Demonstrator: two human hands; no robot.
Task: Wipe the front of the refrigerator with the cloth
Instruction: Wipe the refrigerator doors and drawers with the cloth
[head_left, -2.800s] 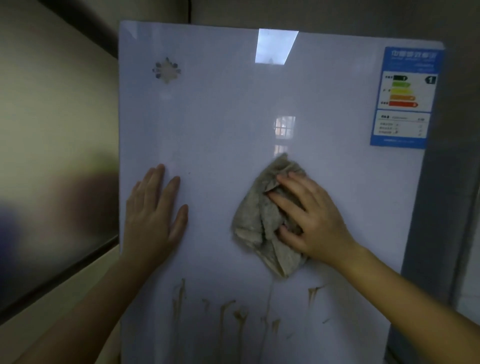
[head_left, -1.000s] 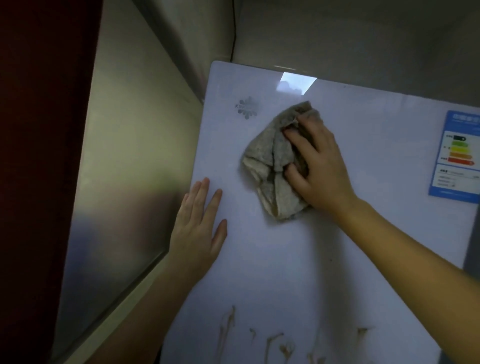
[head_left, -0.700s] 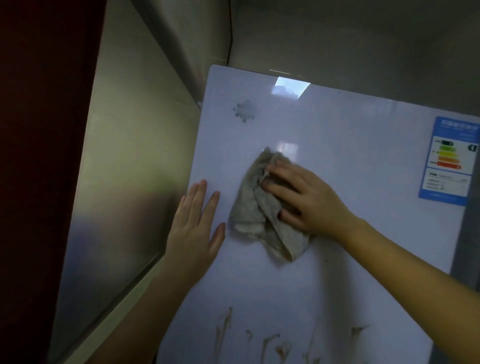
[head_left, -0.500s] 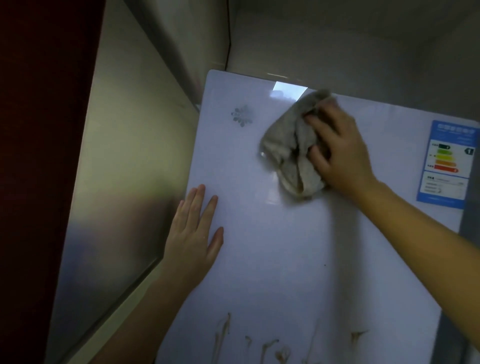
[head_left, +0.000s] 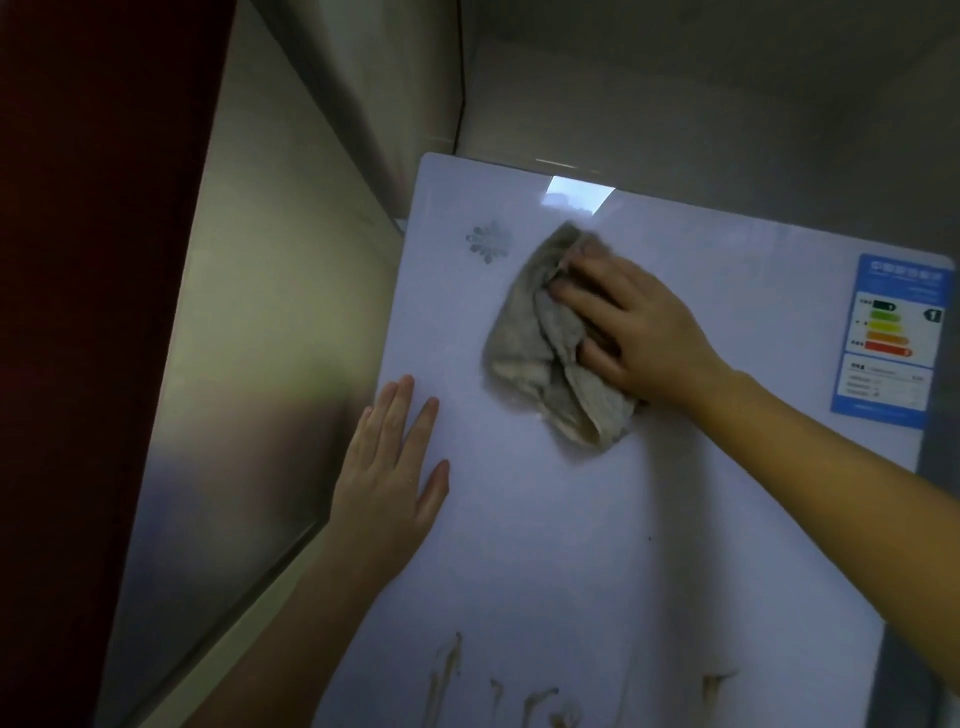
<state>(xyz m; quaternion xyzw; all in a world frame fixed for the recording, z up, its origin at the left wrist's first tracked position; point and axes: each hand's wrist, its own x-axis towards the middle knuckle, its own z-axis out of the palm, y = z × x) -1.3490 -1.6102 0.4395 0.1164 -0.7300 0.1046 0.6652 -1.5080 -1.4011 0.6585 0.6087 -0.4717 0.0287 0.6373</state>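
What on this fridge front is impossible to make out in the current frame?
Head view only.
Energy label: print too small and blurred to read.
Brown stains: cut off by the bottom edge.
Refrigerator door beneath the cloth: hidden by cloth and right hand.
Right hand's grip: fingertips motion-blurred, thumb tip buried in folds.

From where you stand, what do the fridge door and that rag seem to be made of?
The refrigerator door looks like glossy white glass or coated metal: it mirrors a bright light patch near its top. The cloth looks like soft, matte, greyish woven or terry fabric: it bunches in folds under the right hand.
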